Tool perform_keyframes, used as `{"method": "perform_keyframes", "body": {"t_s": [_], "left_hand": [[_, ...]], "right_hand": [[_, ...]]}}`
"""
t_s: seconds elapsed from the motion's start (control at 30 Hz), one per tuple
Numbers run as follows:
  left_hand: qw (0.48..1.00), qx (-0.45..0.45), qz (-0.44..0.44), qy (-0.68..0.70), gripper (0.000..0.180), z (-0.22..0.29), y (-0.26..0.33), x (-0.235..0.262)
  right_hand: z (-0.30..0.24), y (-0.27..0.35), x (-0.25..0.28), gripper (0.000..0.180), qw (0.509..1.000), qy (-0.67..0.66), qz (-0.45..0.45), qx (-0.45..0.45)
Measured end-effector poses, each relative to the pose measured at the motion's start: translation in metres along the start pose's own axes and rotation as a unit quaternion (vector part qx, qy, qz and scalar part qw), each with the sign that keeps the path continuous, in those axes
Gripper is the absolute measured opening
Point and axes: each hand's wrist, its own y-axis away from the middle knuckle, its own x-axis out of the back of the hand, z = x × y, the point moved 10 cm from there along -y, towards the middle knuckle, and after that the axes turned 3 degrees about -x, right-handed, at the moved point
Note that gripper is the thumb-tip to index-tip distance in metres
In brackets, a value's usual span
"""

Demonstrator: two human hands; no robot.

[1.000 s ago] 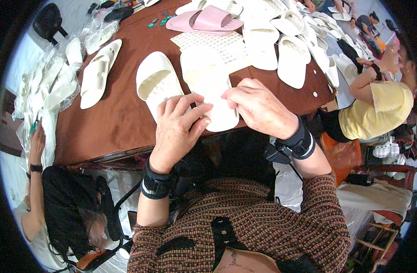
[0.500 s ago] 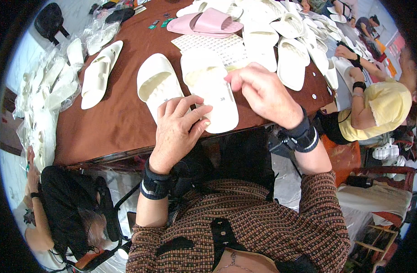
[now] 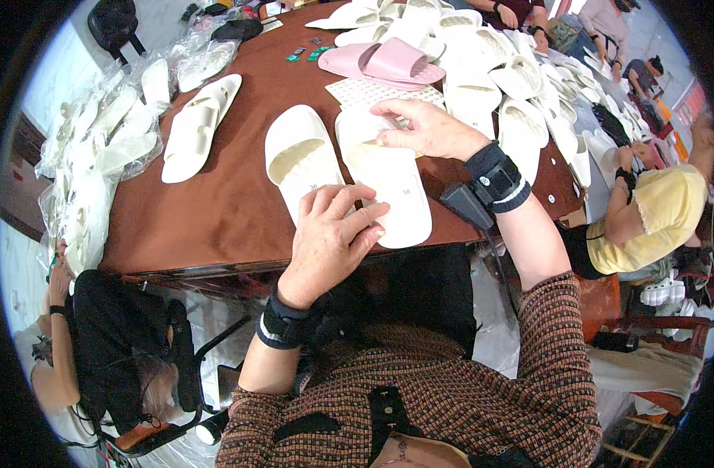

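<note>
Lying flat at the near edge of the brown table (image 3: 217,210), two cream slippers sat side by side, and the hands worked on the right slipper (image 3: 388,183). The left hand (image 3: 330,238) rested palm down, fingers spread and loosely bent, across the heels of both, its fingertips pressing the right slipper's heel and covering the rear of the left slipper (image 3: 298,160); it gripped nothing. The right hand (image 3: 427,129) lay over the right slipper's toe end, fingers curled and pinched at the strap's edge, hiding that part from view. Under the right hand sat a pale sheet of small stickers (image 3: 365,91), partly covered by the slipper. Beyond it lay a pink pair (image 3: 388,62), and a heap of white slippers (image 3: 489,70) crowded the far right of the table. Another white pair (image 3: 197,125) lay well apart to the left, near slippers in clear bags (image 3: 115,140) at the left edge. A person in yellow (image 3: 653,218) sat at the right, and another person's arm (image 3: 57,312) showed at the lower left.
</note>
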Motion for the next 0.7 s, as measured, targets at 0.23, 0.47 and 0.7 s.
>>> {"method": "perform_keyframes", "body": {"t_s": [0.23,0.47,0.7], "left_hand": [[1.000,0.000,-0.001,0.030,0.025,-0.003,-0.002,0.001],[0.999,-0.004,-0.006,0.053,0.020,0.006,0.008,0.003],[0.960,0.072,-0.013,0.269,0.019,-0.017,0.015,0.016]], "right_hand": [[0.004,-0.004,0.005,0.057,1.000,0.006,-0.001,0.006],[-0.007,0.007,0.006,0.059,0.999,0.023,-0.029,-0.035],[-0.021,0.066,0.052,0.060,0.989,0.078,0.128,-0.007]]}}
